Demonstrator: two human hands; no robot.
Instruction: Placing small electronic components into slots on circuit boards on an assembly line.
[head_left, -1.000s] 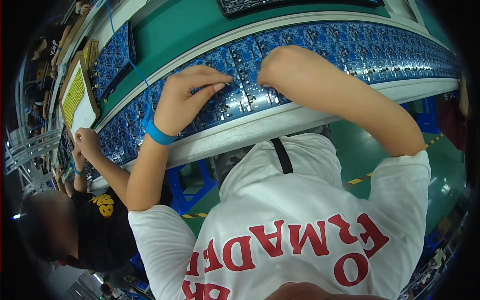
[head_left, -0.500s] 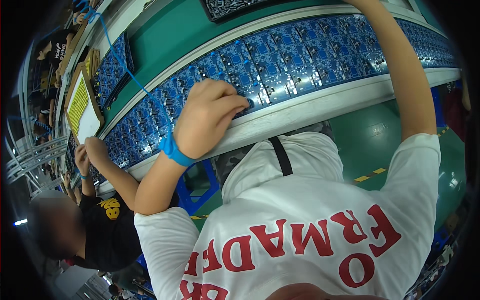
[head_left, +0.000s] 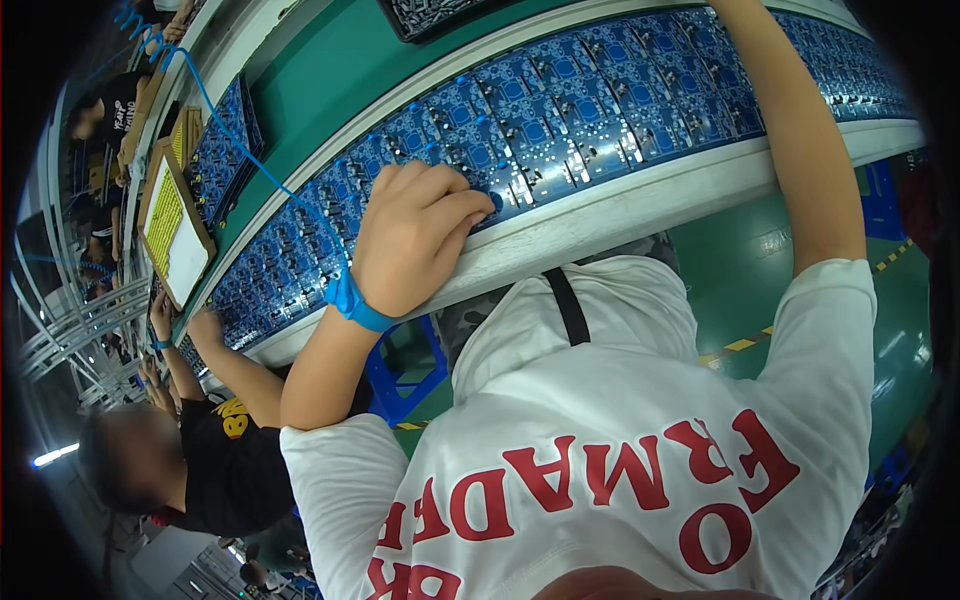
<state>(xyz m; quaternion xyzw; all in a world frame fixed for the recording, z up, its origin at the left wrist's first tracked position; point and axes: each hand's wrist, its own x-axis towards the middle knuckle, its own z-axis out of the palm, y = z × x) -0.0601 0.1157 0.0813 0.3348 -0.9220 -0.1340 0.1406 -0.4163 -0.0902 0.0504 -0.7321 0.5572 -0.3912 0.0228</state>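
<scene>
My left hand [head_left: 415, 235], with a blue wrist strap [head_left: 355, 303] around its wrist, rests over a long row of blue circuit boards [head_left: 560, 85]. Thumb and fingers are pinched together at the boards' near edge. A small dark blue round part [head_left: 495, 202] shows right at the fingertips; whether they hold it I cannot tell. My right arm [head_left: 800, 150] reaches across the boards to the far side. Its hand lies past the top edge, out of sight. Blue and silver components stand on the boards around my left hand.
A pale rail [head_left: 640, 200] borders the boards on my side. Beyond them, a black tray [head_left: 412, 40] of small metallic parts sits on a green surface. A coiled blue cord [head_left: 215, 110] runs toward my wrist strap. At left, a co-worker's hand [head_left: 207, 326] is near a yellow-and-white framed sheet [head_left: 172, 245].
The view has shifted slightly. My left hand keeps its pinch at the boards' near edge. The co-worker's hand at left has moved down, away from the framed sheet.
</scene>
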